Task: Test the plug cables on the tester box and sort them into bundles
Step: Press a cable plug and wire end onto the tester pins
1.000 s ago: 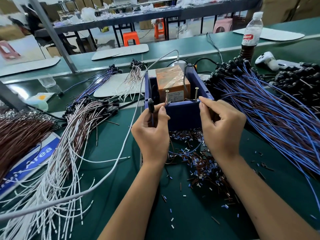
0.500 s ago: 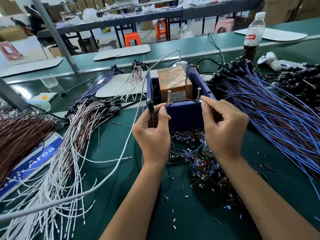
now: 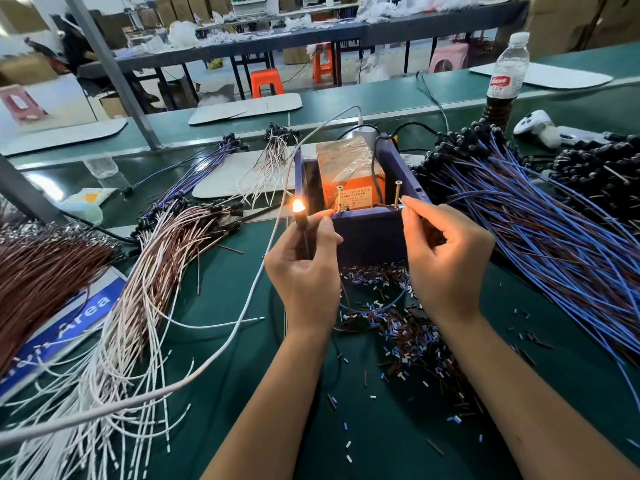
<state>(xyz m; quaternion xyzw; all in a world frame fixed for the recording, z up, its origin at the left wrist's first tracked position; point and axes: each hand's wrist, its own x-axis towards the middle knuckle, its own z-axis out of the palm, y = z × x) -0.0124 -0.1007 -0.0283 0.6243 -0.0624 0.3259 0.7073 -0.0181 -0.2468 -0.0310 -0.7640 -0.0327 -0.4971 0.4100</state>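
Pinching glowing plug cable (image 3: 300, 216) in left hand (image 3: 304, 268); right hand (image 3: 446, 265) fingers pinching thin wire end against brass screw (image 3: 397, 192).

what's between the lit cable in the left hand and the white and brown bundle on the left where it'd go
Nothing visible blocks it. The left hand holds the lit cable just left of the tester box. Only a loose white cord hangs across that gap toward the white and brown bundle; a lifted cable should pass over it.

Far beyond the right hand, a clear plastic bottle with red label (image 3: 507, 71) stands; a white game controller (image 3: 540, 128) lies just below it; orange plastic stools (image 3: 266, 82) further back.
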